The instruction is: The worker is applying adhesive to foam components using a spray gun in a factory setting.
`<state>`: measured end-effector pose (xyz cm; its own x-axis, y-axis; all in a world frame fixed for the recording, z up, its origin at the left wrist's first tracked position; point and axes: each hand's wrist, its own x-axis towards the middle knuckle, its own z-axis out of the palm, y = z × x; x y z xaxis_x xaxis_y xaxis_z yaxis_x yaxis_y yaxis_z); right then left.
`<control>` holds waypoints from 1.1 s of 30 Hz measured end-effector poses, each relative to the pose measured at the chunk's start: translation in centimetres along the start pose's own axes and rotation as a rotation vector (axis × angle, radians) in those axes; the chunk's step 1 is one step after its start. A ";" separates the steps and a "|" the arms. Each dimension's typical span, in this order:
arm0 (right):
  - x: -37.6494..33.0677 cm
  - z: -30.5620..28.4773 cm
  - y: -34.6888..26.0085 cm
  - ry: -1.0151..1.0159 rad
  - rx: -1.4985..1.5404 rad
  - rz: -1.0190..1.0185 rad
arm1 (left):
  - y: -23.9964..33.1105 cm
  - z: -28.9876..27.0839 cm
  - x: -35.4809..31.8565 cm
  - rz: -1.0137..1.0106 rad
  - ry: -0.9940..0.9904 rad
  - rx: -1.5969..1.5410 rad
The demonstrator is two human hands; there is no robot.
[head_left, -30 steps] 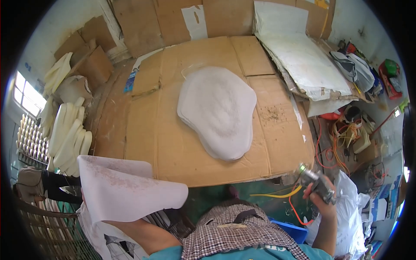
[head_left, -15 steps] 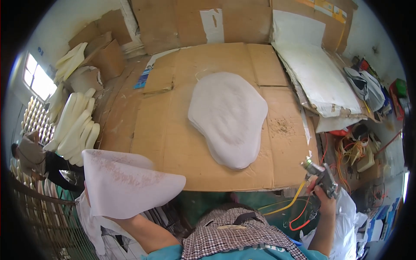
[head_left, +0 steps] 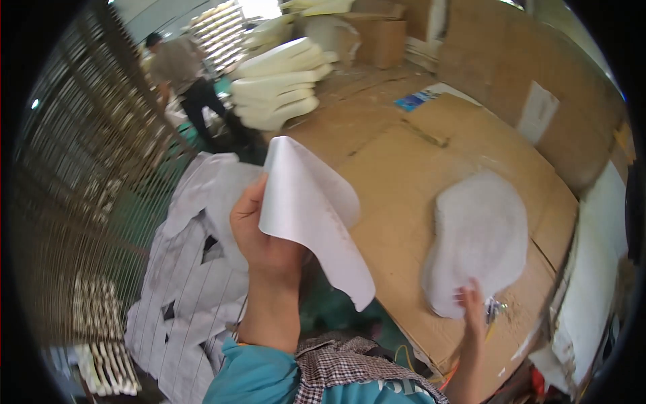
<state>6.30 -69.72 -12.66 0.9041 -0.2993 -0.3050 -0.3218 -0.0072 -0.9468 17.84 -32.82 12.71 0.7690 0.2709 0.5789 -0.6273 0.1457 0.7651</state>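
- So, the pale sheet point(head_left: 303, 202) hangs curled from my left grip point(head_left: 261, 232), thumb along its edge, long axis sloping down to the right.
- The pale rounded piece point(head_left: 481, 222) lies on the tabletop point(head_left: 383, 168), well right of that sheet; its long axis runs far to near.
- My right grip point(head_left: 473, 306) is nearer, at its near end; blurred, so I can't tell contact or finger spread.
- Metal tool point(head_left: 496, 308) just right of it.
- Pale offcuts point(head_left: 192, 283) on my far left.

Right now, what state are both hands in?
Left hand: closed, holding a pale sheet.
Right hand: looks open, at the pale piece; contact unclear.
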 end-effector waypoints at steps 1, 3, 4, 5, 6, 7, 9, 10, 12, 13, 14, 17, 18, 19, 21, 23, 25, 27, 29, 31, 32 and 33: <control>0.8 4.2 0.2 -0.246 0.119 0.149 | 0.8 -1.1 -0.1 -0.260 0.077 -0.403; 1.0 13.0 0.0 -0.618 0.429 0.490 | 2.6 -2.9 -0.8 -0.306 0.130 -0.557; 0.5 16.6 -0.1 -0.762 0.492 0.576 | 3.6 -4.0 -1.2 -0.357 0.148 -0.731; 0.1 19.6 -0.3 -0.807 0.706 0.599 | 3.8 -5.4 -2.0 -0.349 0.183 -0.745; -0.9 22.6 -0.8 -0.865 0.921 0.644 | 5.2 -7.2 -2.9 -0.286 0.233 -0.691; -0.8 24.4 -0.7 -0.921 0.886 0.675 | 5.7 -9.0 -3.7 -0.289 0.277 -0.728; 0.0 27.7 -0.1 -0.770 0.744 0.466 | 8.7 -12.9 -4.8 -0.307 0.394 -0.750; -0.3 29.4 -1.8 -0.788 0.779 0.493 | 9.7 -15.9 -6.1 -0.264 0.437 -0.719; -2.0 32.4 -6.9 -0.796 0.771 0.469 | 11.6 -22.3 -9.3 0.044 0.507 -0.428; -2.9 34.0 -9.6 -0.792 0.735 0.392 | 13.1 -24.1 -9.5 -0.027 0.652 -0.530; -3.6 35.9 -11.4 -0.812 0.715 0.393 | 13.9 -26.8 -10.3 -0.007 0.671 -0.530; -6.5 43.9 -14.5 -0.885 0.670 0.257 | 15.0 -37.9 -13.6 0.060 0.819 -0.308; -7.8 47.1 -15.2 -0.898 0.620 0.216 | 15.1 -42.1 -14.0 -0.052 0.894 -0.355; -9.6 51.4 -15.1 -0.934 0.570 0.204 | 16.0 -46.8 -15.3 -0.160 0.987 -0.375; -12.4 59.1 -15.5 -0.910 0.423 0.334 | 17.3 -56.0 -16.8 -0.159 1.019 -0.419; -15.9 65.5 -16.6 -0.938 0.351 0.256 | 19.8 -61.7 -15.7 -0.174 1.056 -0.410; -20.1 70.9 -16.2 -0.942 0.411 0.236 | 24.1 -66.7 -15.4 -0.113 0.989 -0.322; -24.8 75.5 -13.8 -1.091 0.481 0.219 | 28.5 -74.3 -18.8 -0.066 0.888 -0.263; -32.0 78.1 -12.8 -1.215 0.494 0.287 | 34.9 -79.6 -23.1 -0.036 1.014 -0.108; -36.1 80.3 -9.9 -1.296 0.357 0.506 | 37.9 -81.2 -25.4 -0.024 1.348 0.027; -36.9 81.7 -6.8 -1.351 0.310 0.512 | 38.2 -81.1 -25.9 -0.028 1.520 0.052; -39.7 81.9 -5.0 -1.438 0.217 0.519 | 40.1 -82.4 -29.6 -0.088 1.608 0.219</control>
<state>-4.92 20.38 -4.28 0.2484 0.9170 -0.3122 -0.7454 -0.0248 -0.6662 -40.23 43.40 3.03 -0.2039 0.9504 -0.2349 -0.4535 0.1210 0.8830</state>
